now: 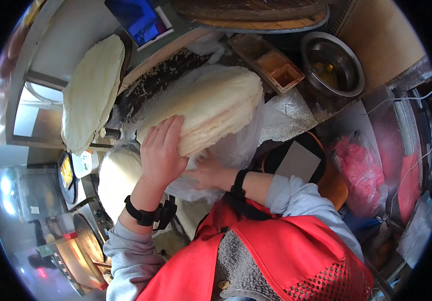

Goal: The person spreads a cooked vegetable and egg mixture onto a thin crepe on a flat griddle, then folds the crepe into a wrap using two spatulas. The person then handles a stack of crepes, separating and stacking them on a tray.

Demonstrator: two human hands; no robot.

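Pale dough sheet (91, 90): far left, a big floppy oval draped over a ledge, creamy and slightly wrinkled.
Round griddle (86, 238): lower left, a dark flat disc with a metal rim, below the left forearm.
Left hand (161, 150): palm flat against the near edge of the stack, fingers (168, 131) spread and laid over its rim, pressing on it and not closed round it; a black strap sits on the wrist.
Stack of flatbreads (211, 103): dead centre, many thin round cream sheets, layered edges showing, tilted up toward the camera on a clear plastic bag (246, 145).
Right hand (207, 173): tucked under the stack's lower edge, against the plastic; mostly hidden, so I cannot tell how far its fingers are curled.
Divided tray (271, 62): behind the stack, rectangular compartments with brownish and orange contents, kind unclear.
Steel bowl (332, 62): upper right, round and shiny, a little yellowish liquid at the bottom.
Pink bundle (362, 173): right, bright pink material inside a clear bag.
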